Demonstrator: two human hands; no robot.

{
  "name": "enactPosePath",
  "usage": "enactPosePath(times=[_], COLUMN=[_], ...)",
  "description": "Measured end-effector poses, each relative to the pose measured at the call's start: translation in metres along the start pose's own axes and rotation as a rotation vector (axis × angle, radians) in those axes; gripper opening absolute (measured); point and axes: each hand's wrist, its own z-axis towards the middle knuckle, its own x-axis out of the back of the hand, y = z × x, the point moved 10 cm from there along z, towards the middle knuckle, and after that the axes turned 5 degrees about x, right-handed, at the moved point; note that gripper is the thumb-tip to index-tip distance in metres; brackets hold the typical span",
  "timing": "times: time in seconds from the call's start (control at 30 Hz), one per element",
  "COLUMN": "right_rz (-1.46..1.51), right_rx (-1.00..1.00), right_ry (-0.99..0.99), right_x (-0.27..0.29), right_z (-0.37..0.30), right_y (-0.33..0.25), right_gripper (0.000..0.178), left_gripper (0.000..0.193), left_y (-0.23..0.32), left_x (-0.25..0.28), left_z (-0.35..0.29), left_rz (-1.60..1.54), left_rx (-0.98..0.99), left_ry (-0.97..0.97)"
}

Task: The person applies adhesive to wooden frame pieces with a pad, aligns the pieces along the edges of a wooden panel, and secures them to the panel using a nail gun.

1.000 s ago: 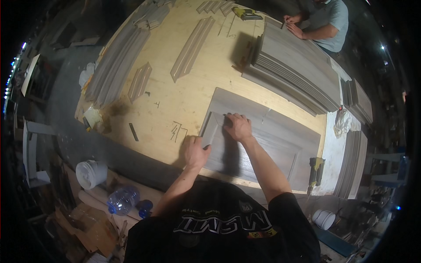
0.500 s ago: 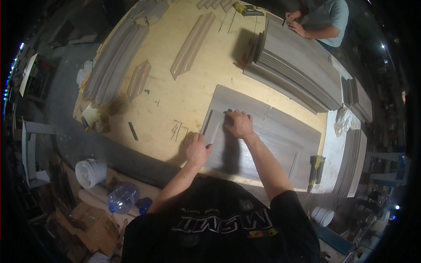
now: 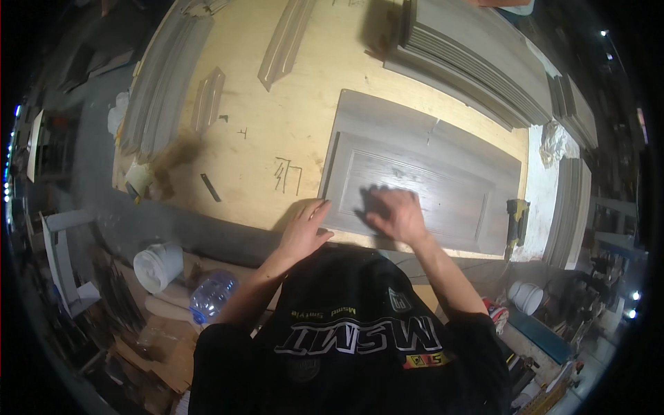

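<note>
A grey wood-grain door panel [image 3: 449, 203] with a raised rectangular moulding lies flat on the table in front of me. At its near left corner is my left hand [image 3: 306, 226], fingers stretched out along the edge. My right hand [image 3: 401, 214] is over the near middle of the panel, fingers apart and slightly bent, with nothing seen in it; whether it touches the surface I cannot tell. A yellow and black nail gun [image 3: 516, 220] stands at the panel's right end.
Stacked grey panels [image 3: 477, 59] fill the table's far right. Bundled grey strips [image 3: 155, 86] lie far left, and a dark flat strip [image 3: 210, 188] lies nearer. Below the table are a white bucket [image 3: 158, 268], a clear water bottle [image 3: 213, 296] and another bucket [image 3: 526, 297].
My right hand has come back toward me from the panel's upper left part. My left hand's fingers have straightened. The view has shifted, and the co-worker is almost out of it.
</note>
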Motion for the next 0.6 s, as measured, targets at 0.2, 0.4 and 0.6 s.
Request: enactPosePath(times=[0.2,0.4,0.6], right_rz=[-0.030,0.012,-0.019], right_rx=[-0.035,-0.028,-0.011], right_ry=[0.074,0.182,0.202], right_x=[-0.032,-0.030,-0.036], right_z=[-0.044,-0.047,-0.059], right_y=[-0.012,-0.013,0.004], right_gripper=[0.060,0.052,0.048], left_gripper=[0.059,0.057,0.051], left_y=[-0.008,0.003,-0.004], left_x=[-0.010,-0.010,-0.028], left_z=[0.003,0.001,0.004], left_rz=[0.083,0.192,0.190], left_rx=[-0.043,-0.177,-0.275], left_ry=[0.057,0.099,0.137])
